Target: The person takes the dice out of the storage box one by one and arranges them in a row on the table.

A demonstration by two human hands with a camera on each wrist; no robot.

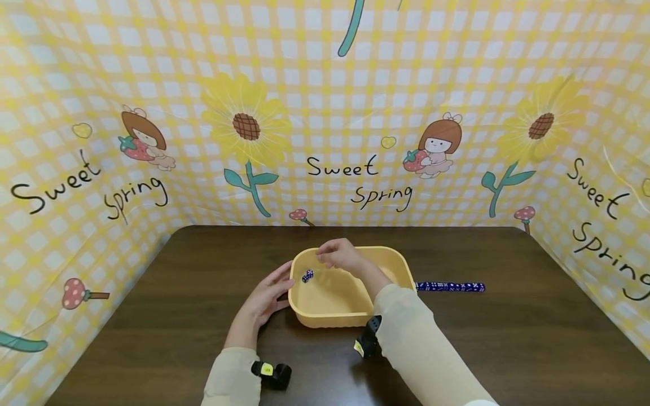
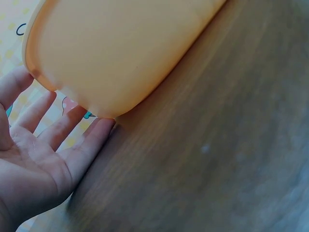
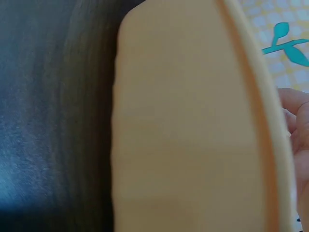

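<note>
A yellow plastic bin [image 1: 330, 321] sits on the dark wooden table. Inside it, toward the left end, lie a few dark blue dice [image 1: 307, 276] with white pips. My left hand [image 1: 266, 296] touches the bin's left end with spread, mostly straight fingers; in the left wrist view, its fingertips meet the outer wall and rim. Over the bin's far left part hovers my right hand [image 1: 341, 255], fingers loosely bent, no die visible between them. In the right wrist view, the bin's wall [image 3: 188, 121] hides most of that hand.
To the right of the bin, a straight row of blue dice [image 1: 449, 287] lies on the table [image 1: 508, 338], its left end reaching the bin. A yellow checked cloth [image 1: 325, 113] stands behind and on both sides. Black cameras are strapped to both wrists.
</note>
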